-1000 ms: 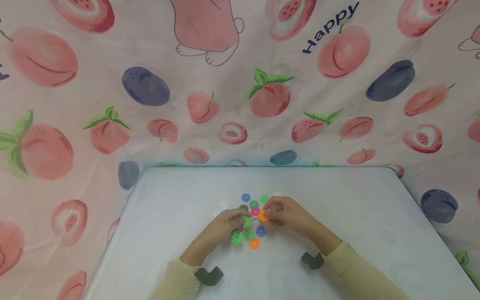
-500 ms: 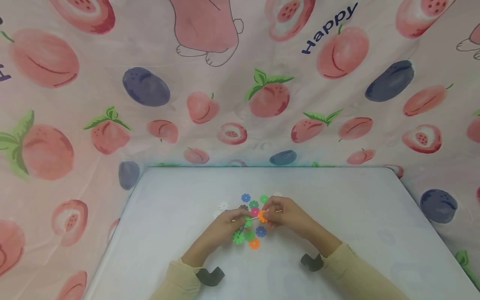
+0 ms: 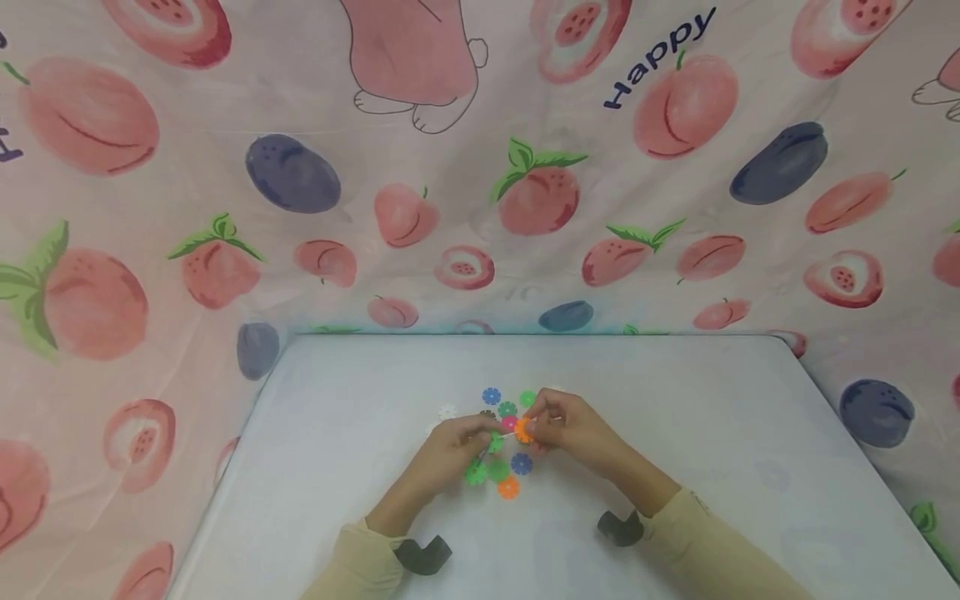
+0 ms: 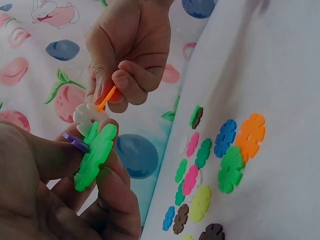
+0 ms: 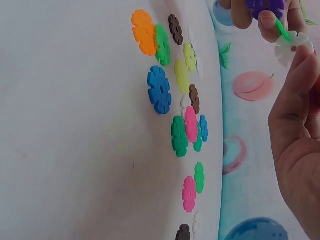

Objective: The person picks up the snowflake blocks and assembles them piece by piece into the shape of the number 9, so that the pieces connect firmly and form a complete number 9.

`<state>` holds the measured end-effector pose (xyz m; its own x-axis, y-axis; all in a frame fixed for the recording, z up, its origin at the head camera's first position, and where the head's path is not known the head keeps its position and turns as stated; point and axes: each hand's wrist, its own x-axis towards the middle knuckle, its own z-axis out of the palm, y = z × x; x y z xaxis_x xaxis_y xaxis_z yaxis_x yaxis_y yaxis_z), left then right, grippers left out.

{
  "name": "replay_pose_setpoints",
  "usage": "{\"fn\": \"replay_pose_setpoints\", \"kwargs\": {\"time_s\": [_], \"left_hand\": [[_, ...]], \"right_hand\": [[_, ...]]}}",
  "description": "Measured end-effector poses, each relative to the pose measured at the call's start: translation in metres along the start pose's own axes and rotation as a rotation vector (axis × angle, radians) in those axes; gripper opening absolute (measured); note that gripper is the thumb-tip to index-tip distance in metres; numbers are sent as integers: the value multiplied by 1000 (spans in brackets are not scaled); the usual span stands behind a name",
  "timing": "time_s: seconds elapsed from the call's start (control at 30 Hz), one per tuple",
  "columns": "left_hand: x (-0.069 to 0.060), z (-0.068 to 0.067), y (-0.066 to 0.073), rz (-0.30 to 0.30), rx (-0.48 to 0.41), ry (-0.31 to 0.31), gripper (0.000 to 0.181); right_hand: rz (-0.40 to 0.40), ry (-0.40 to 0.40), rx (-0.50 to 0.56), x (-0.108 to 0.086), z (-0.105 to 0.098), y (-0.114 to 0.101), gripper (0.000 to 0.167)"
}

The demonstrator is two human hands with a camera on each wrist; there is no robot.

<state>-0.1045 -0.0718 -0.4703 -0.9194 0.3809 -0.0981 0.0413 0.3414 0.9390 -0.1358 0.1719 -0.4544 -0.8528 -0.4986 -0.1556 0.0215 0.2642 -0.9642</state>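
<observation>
The left hand [image 3: 442, 454] pinches a joined group of notched discs: a bright green disc [image 4: 96, 156] and a purple disc [image 4: 76, 142], with a white disc [image 4: 86, 118] attached beside them. An orange disc [image 3: 523, 430] sits between the thumb and fingers of the right hand [image 3: 581, 429]; in the left wrist view that orange disc [image 4: 107, 98] meets the white one. In the right wrist view the purple disc [image 5: 266, 7] and white disc [image 5: 293, 49] show at the top right, the right thumb against the white disc. The orange one is hidden there.
Loose notched discs lie flat on the white table [image 3: 675, 400] around and under the hands, among them a blue disc [image 3: 522, 464] and an orange disc [image 3: 508, 487]. Fruit-patterned cloth [image 3: 465, 150] hangs behind the table. Each sleeve has a dark curved piece beside it.
Both hands keep their grips and have shifted only slightly; the right hand and its orange disc are a little higher and further left. The loose discs have stayed in place.
</observation>
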Motion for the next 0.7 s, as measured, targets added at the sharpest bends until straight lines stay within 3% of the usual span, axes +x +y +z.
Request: {"fn": "replay_pose_setpoints", "kwargs": {"time_s": [0.27, 0.7], "left_hand": [[-2, 0, 2, -31, -15, 2, 30], [-1, 3, 2, -22, 0, 22, 30]], "right_hand": [[5, 4, 11, 1, 1, 1, 15], [-18, -15, -4, 1, 3, -1, 18]]}}
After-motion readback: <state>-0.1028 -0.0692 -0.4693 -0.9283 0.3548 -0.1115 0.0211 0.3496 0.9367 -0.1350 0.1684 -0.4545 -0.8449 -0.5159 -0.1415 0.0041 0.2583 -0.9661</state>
